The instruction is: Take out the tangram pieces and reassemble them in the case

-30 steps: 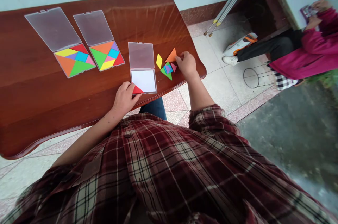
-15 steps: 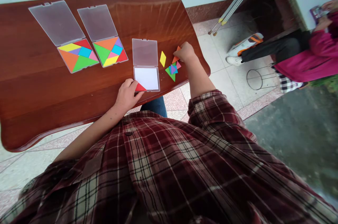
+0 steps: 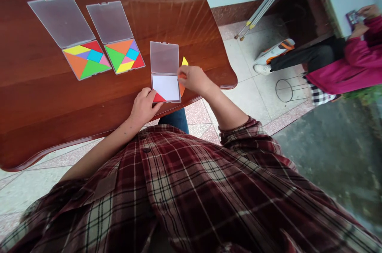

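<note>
My left hand [image 3: 143,106] grips the lower left corner of the nearest open tangram box [image 3: 180,96], thumb and fingers beside a red triangle [image 3: 158,97] lying in that corner. The rest of the box's bottom is a bare white sheet. At the box's right edge, my right hand [image 3: 192,79] pinches an orange triangle [image 3: 182,89], which hangs below the fingers. A yellow piece [image 3: 184,61] lies just beyond this hand, partly covered. The right hand hides the spot where other loose pieces lay.
Two open tangram boxes filled with coloured pieces, one at the far left [image 3: 86,60] and one beside it [image 3: 124,56], rest on the brown wooden table [image 3: 119,90]. Crutches [image 3: 262,8] lean at the wall. To the right sits a person in a magenta top [image 3: 331,68].
My right hand has moved left from the loose pieces to the box's right edge, bringing the orange triangle. My left hand stays at the box corner.
</note>
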A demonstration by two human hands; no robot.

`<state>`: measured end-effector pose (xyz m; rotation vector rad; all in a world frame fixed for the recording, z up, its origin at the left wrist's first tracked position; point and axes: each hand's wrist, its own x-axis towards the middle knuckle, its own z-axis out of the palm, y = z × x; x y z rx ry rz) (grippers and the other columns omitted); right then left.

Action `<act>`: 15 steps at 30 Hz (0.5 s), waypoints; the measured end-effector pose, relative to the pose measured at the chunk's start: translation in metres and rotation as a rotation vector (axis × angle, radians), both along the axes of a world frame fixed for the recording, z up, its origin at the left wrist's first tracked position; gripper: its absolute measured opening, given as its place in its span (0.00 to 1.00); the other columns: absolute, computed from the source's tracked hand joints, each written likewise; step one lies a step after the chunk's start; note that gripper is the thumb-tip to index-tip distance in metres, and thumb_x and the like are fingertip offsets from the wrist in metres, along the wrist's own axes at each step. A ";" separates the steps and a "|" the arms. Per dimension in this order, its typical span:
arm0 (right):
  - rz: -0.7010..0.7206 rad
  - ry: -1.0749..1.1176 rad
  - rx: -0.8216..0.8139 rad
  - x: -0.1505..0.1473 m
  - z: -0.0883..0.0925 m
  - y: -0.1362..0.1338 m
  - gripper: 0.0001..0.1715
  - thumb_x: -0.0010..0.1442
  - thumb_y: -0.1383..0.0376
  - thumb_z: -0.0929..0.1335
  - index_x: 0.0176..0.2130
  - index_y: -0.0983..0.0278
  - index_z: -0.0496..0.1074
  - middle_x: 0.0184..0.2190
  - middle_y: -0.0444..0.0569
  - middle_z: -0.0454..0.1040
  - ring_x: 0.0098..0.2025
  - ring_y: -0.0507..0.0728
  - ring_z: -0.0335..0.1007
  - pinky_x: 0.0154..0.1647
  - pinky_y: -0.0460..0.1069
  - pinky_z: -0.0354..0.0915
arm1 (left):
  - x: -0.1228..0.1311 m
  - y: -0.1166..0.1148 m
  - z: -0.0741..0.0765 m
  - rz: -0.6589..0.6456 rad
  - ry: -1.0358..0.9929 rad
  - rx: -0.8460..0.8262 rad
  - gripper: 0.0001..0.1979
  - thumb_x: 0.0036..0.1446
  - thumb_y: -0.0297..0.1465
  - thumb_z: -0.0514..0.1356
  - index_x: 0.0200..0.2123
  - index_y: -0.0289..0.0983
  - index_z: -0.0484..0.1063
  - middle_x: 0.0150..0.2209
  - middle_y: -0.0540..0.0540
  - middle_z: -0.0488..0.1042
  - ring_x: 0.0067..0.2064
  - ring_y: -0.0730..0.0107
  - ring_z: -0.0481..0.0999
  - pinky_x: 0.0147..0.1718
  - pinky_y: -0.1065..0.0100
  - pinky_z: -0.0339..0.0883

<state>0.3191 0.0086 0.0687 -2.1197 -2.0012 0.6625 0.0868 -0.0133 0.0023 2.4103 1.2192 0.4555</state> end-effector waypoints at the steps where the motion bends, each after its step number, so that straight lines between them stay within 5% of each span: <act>1: 0.017 -0.050 -0.033 -0.007 -0.003 -0.002 0.10 0.58 0.71 0.67 0.42 0.65 0.73 0.36 0.51 0.74 0.40 0.59 0.70 0.45 0.53 0.63 | 0.000 0.000 0.000 0.001 0.003 -0.002 0.14 0.58 0.37 0.60 0.45 0.36 0.71 0.45 0.40 0.68 0.47 0.54 0.71 0.48 0.56 0.67; 7: 0.080 -0.269 -0.093 -0.032 -0.015 -0.001 0.14 0.60 0.66 0.68 0.47 0.69 0.74 0.45 0.61 0.76 0.46 0.64 0.72 0.46 0.54 0.65 | 0.000 0.000 0.001 -0.004 0.014 0.012 0.15 0.59 0.37 0.60 0.46 0.35 0.71 0.46 0.39 0.69 0.47 0.54 0.71 0.48 0.56 0.67; 15: 0.216 -0.350 -0.169 -0.039 0.000 -0.004 0.23 0.67 0.53 0.63 0.48 0.67 0.75 0.45 0.59 0.77 0.48 0.64 0.74 0.44 0.53 0.65 | -0.001 0.001 -0.003 -0.007 0.009 0.024 0.15 0.59 0.38 0.59 0.46 0.35 0.71 0.46 0.39 0.68 0.47 0.54 0.70 0.47 0.57 0.66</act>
